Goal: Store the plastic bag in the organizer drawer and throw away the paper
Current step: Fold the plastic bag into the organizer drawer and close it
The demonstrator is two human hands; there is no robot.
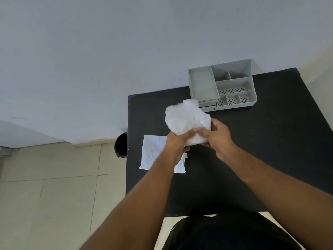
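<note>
Bag (187, 121), white and crumpled, sits bunched between both hands above the middle of the desk (270, 141). Left hand (177, 143) closes its grip on the bag's lower left, fingers wrapped into the plastic; right hand (217, 136) pinches the lower right, thumb and fingers meeting on the film. Both grips hold the bag and nothing else. Most of the bag billows up and away from the hands, toward 12 o'clock, so its loose bulk leads and the pinched end trails.

Organizer (222, 85) stands at about 1 o'clock from the bag, on the far side of the desk near the wall. Its drawers (207, 104) are stacked at the near left corner, under the tray part, and the top of the bag overlaps that corner in the view; whether they touch I cannot tell. The drawer fronts look shut or nearly so, though they are partly hidden. Right hand lies nearer the organizer, left hand nearer the drawer fronts, so my guess is one hand must let go to pull a drawer while the other keeps the bag squeezed small.

Paper (153, 152) lies flat on the desk at 7 o'clock from the bag, under the left forearm, with faint blue marks on it. Bin (121, 145), dark, shows on the floor at 9 o'clock of the paper, just off the desk's left edge
</note>
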